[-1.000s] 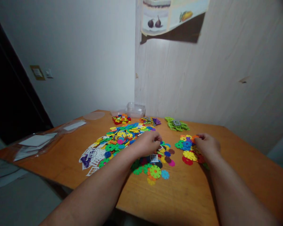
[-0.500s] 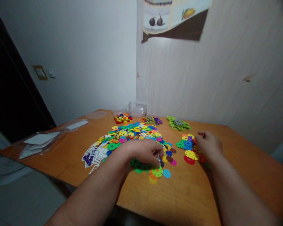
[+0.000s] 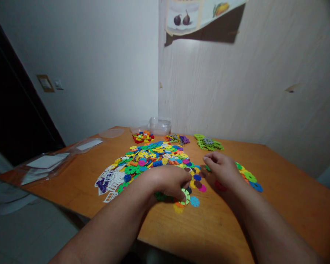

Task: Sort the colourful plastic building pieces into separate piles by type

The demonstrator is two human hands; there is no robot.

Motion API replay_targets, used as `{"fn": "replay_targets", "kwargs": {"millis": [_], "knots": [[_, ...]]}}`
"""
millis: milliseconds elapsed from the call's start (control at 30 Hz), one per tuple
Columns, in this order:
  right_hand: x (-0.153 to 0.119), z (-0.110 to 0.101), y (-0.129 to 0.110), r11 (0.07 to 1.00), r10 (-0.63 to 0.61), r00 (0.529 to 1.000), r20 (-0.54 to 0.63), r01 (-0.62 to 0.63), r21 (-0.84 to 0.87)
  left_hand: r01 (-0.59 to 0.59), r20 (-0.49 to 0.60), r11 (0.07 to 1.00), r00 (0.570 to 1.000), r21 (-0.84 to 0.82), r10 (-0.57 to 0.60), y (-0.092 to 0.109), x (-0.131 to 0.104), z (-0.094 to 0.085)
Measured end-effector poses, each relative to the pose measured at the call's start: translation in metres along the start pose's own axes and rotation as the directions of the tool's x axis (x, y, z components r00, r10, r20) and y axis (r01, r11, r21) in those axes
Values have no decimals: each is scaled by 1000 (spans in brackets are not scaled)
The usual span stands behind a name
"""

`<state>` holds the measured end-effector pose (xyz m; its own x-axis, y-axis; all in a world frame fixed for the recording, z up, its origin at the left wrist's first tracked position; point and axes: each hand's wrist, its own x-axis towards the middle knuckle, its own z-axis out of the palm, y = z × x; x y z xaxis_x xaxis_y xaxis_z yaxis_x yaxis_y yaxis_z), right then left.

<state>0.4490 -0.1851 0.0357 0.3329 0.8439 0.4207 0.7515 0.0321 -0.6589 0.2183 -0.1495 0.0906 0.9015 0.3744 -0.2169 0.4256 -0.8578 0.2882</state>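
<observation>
My left hand [image 3: 174, 181] is closed at the near right edge of a big pile of colourful notched plastic discs [image 3: 145, 156]. Its fingertips pinch a light green notched disc [image 3: 186, 197], which is tilted up. A light blue disc [image 3: 194, 201] lies flat just to the right. Over a smaller group of discs [image 3: 249, 176] is my right hand [image 3: 221, 167], its fingers curled together; whatever they hold, if anything, is hidden. That hand and its forearm cover much of this group, and a red disc [image 3: 220, 186] shows under the wrist.
White plastic frame pieces [image 3: 114, 179] lie at the pile's left. Farther back are small coloured blocks [image 3: 143, 137], purple and grey pieces [image 3: 178, 139], green gear pieces [image 3: 209, 142] and a clear plastic container [image 3: 160, 126]. Clear packets with white cards [image 3: 48, 161] lie at the table's left.
My right hand has moved left and nearer the big pile, uncovering discs on its right. The light green disc, flat before, is now lifted at a tilt in my left fingertips.
</observation>
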Motion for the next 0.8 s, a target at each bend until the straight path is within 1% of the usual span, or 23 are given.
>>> {"fn": "replay_targets", "kwargs": {"millis": [67, 100, 133, 167, 233, 267, 333, 400, 467, 500, 533, 567, 600, 633, 667, 700, 733, 767, 800], "knots": [[-5, 5, -8, 992, 10, 998, 61, -18, 123, 0, 0, 998, 1000, -69, 0, -2, -1, -1], [-9, 8, -12, 975, 37, 993, 111, -60, 214, -5, -9, 994, 1000, -107, 4, -3, -1, -2], [-13, 11, -16, 940, 75, 982, 174, -128, 317, -12, -25, 990, 1000, -142, 9, -4, -2, -3], [-17, 14, -20, 885, 110, 962, 251, -209, 415, -19, -47, 985, 999, -172, 11, -6, -2, -4], [-25, 19, -29, 756, 132, 900, 416, -363, 545, -28, -118, 975, 993, -221, 2, -9, -1, -6], [-29, 20, -33, 703, 114, 869, 481, -412, 579, -26, -165, 971, 986, -239, -14, -11, 0, -6], [-34, 22, -39, 638, 53, 829, 556, -457, 620, -1, -269, 960, 960, -279, -77, -15, 3, -7], [-36, 21, -44, 598, 20, 811, 584, -478, 643, 29, -353, 940, 922, -340, -156, -16, 6, -6], [-33, 19, -44, 594, 32, 808, 588, -489, 639, 43, -399, 913, 891, -405, -219, -16, 8, -4], [-30, 16, -42, 611, 49, 820, 570, -476, 632, 45, -413, 903, 879, -428, -240, -16, 9, -4], [-25, 12, -38, 646, 71, 843, 533, -446, 620, 48, -421, 897, 871, -439, -253, -15, 9, -4], [-19, 8, -31, 693, 101, 878, 469, -400, 600, 51, -423, 897, 869, -440, -257, -14, 8, -4], [-13, 2, -23, 747, 131, 917, 376, -341, 571, 52, -414, 902, 876, -429, -247, -14, 7, -5], [-6, -4, -14, 805, 176, 950, 259, -291, 516, 52, -391, 912, 892, -408, -226, -13, 5, -7], [1, -10, -3, 852, 231, 965, 126, -263, 453, 50, -355, 925, 915, -378, -195, -13, 2, -9], [8, -17, 8, 878, 287, 958, -19, -255, 405, 46, -309, 939, 938, -340, -159, -13, 0, -11], [13, -22, 19, 893, 329, 938, -112, -270, 361, 46, -263, 953, 956, -300, -129, -12, -3, -13], [17, -27, 30, 895, 375, 908, -185, -303, 326, 52, -222, 964, 969, -259, -111, -12, -5, -15], [19, -31, 40, 885, 422, 877, -230, -345, 312, 63, -190, 973, 976, -222, -106, -11, -7, -16]]}}
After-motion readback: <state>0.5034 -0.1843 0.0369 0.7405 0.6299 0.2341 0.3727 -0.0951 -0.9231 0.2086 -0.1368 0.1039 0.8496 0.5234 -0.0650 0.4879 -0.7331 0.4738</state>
